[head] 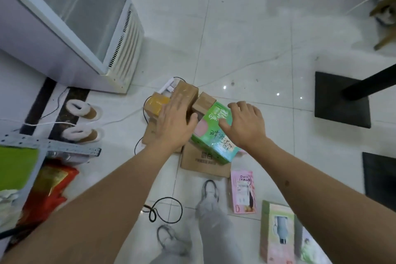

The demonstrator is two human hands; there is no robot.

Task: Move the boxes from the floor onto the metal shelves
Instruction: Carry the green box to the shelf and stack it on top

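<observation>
Green box (214, 133): lies tilted on a flat brown carton (203, 163) on the floor (246, 38), long axis running from far-left to near-right, printed face up.
Brown boxes: one tall taped box (186, 92) under the left hand, a smaller one (204, 102) just beside it, a yellow-taped one (155, 104) to its left.
Left hand (174, 123): fingers straight, resting on the tall brown box.
Right hand (244, 122): fingers spread over the green box; contact cannot be told.
Hidden: the pile's base is covered by the arms; the pink box (243, 191) lies flat; window box (277, 233) cut at bottom edge.
Room: glossy white tiles, a glass-door fridge (70, 17) at left, slippers (83, 120), cables.
</observation>
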